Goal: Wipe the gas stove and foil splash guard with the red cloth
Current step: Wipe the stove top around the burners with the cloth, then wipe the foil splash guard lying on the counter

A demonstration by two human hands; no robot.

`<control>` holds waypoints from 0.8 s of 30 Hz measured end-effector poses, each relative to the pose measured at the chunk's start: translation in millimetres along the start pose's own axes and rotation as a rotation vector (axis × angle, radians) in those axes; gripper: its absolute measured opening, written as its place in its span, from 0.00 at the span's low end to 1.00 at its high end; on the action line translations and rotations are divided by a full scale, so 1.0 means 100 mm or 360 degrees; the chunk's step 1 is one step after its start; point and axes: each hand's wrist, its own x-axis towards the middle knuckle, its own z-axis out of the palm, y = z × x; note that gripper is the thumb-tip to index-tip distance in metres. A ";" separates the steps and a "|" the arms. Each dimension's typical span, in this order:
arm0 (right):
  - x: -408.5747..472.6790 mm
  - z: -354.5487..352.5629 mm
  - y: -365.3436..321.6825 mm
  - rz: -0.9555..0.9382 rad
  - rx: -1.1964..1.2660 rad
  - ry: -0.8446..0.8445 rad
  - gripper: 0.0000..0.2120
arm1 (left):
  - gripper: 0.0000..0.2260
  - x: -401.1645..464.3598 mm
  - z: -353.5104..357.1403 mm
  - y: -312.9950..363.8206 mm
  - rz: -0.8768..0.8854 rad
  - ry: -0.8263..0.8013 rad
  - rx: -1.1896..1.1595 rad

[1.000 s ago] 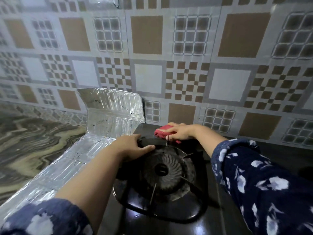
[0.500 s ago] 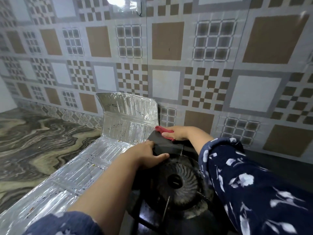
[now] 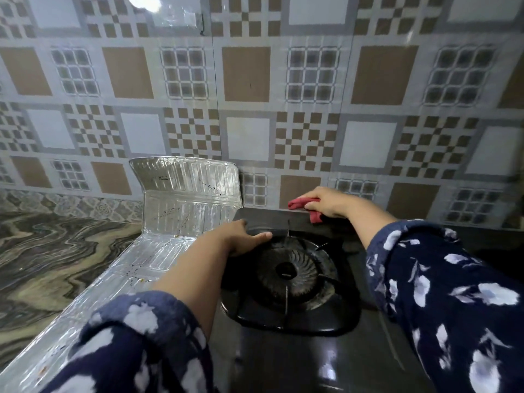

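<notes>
Wiping step: judged as the far rim of the gas stove (image 3: 326,361), along the back edge near the tiled wall (image 3: 255,75).
Right hand (image 3: 329,202): closed over the red cloth (image 3: 302,207), fingers curled round the bunched fabric, pressed down on the stove's back edge.
Cloth position: at the stove's far edge, a little right of the burner (image 3: 286,272); one tail poking out leftward past the fingers, another hanging down over the edge.
Cloth long axis: roughly left to right, in line with the back edge.
Left hand (image 3: 243,236): empty, laid flat and lightly spread on the far-left corner of the pan support (image 3: 286,324), thumb stretched toward the burner; read as bracing.
Foil splash guard (image 3: 184,194): upright panel at the stove's far-left corner, lower panel laid flat along the stove's left side on the marbled counter (image 3: 56,265); dark specks visible on both.
Key relation: guard to the left of the cloth, well apart, with the left hand between; left hand nearer the guard, just beside its upright panel, yet without the cloth.
Likely need: a leftward sweep along the back edge, the right arm crossing above the left hand.
Risk: thin foil judged easy to dent under firm pressure.
</notes>
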 end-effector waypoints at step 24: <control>-1.10 2.88 -3.64 -0.0516 -0.0316 -0.0583 0.18 | 0.36 -2.42 0.27 -3.40 -0.0464 0.0068 0.0134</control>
